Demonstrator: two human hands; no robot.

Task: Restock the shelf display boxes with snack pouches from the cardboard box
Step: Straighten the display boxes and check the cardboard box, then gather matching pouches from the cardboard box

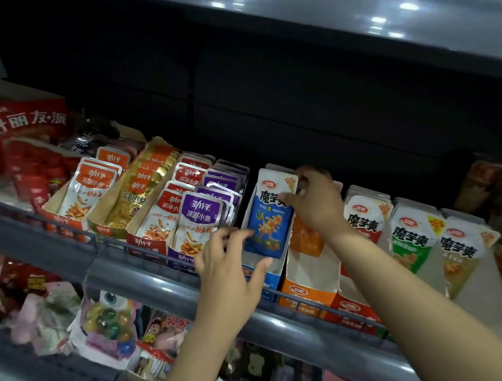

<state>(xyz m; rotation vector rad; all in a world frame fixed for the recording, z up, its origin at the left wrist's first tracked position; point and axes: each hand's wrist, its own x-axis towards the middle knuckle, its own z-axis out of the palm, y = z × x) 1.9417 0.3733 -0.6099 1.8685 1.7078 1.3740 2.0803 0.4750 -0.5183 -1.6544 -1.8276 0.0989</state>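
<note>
A blue and white snack pouch (270, 213) stands upright in the blue display box (269, 283) on the shelf. My right hand (315, 200) grips the pouch's top right corner, thumb on its front and fingers curled over the top edge. My left hand (234, 265) touches the pouch's lower left edge with spread fingers, its thumb resting on the box's front lip. To the right stand an orange display box (309, 274) with pouches low inside, a red one (362, 218), a green one (409, 237) and a yellow one (459, 254). The cardboard box is out of view.
Left of the blue box, slanted display boxes hold orange (89, 188), gold (140, 186) and purple pouches (200, 216). A red carton (21, 124) sits at far left. A grey shelf rail (307, 329) runs along the front. Toys and sweets fill the shelf below (107, 326).
</note>
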